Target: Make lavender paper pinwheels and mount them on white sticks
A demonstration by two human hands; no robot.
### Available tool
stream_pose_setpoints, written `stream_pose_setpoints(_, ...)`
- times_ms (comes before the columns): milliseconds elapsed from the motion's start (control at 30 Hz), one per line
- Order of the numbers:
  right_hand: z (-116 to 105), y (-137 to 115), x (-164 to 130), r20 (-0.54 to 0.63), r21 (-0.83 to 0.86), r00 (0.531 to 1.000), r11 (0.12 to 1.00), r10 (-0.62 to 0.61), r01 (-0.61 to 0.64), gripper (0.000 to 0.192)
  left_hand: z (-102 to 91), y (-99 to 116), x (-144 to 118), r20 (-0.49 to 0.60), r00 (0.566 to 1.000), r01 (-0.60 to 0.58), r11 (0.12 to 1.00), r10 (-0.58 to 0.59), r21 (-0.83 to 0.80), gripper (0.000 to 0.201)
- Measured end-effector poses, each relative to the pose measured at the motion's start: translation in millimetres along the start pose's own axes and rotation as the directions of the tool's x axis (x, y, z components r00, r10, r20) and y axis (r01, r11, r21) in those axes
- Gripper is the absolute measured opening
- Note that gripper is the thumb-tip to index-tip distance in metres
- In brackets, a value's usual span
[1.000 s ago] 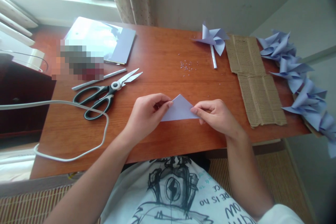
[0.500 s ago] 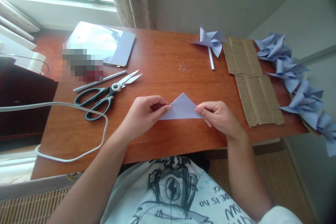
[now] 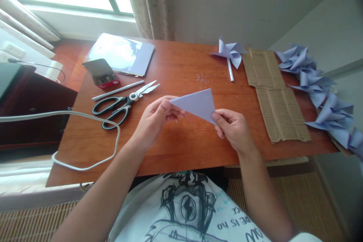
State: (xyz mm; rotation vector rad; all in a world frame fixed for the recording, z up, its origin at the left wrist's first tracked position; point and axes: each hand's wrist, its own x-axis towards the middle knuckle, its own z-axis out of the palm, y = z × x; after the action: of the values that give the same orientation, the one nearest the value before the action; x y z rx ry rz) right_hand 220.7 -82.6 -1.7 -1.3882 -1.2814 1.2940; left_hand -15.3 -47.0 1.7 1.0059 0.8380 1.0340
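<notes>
A pale lilac sheet of paper (image 3: 198, 105), folded into a triangle, is held tilted between my hands above the table. My left hand (image 3: 160, 115) pinches its narrow left point with the thumb on top. At the lower right corner, my right hand (image 3: 231, 123) grips the paper between thumb and fingers. Scissors (image 3: 127, 104) with black and grey handles lie left of my left hand, blades pointing away to the right. Beyond the paper, tiny scraps (image 3: 202, 78) are scattered on the wood.
A white cable (image 3: 117, 140) loops over the table's left side. Behind the scissors are a rolled paper stick (image 3: 119, 90), a small open box (image 3: 104, 77) and a glossy packet (image 3: 121, 55). To the right lie a pinwheel on a stick (image 3: 231, 55), corrugated cardboard (image 3: 279, 109) and several pinwheels (image 3: 334, 113).
The folded triangle has been lifted and turned, its peak now toward the upper right. My left hand has shifted to its narrow point. The camera view has moved slightly.
</notes>
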Motion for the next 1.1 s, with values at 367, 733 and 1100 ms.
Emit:
stream_pose_setpoints(367, 27, -2, 6, -0.057, 0.191, 0.996, 0.979, -0.063, 0.073, 0.020, -23.2, 12, -9, -0.156, 0.988, 0.002, 0.997, 0.010, 0.073, 0.036)
stream_pose_setpoints(733, 62, -2, 5, 0.177, 0.064, 0.981, 0.996, -0.075, 0.065, 0.024, -16.5, 5, -9, -0.412, 0.905, -0.075, 0.992, 0.110, 0.101, 0.017)
stream_pose_setpoints(1100, 42, 10, 7, 0.077, 0.014, 0.996, 0.999, -0.046, 0.045, 0.018, -100.2, 40, -50, -0.268, 0.907, 0.148, 0.352, 0.324, 0.924, 0.022)
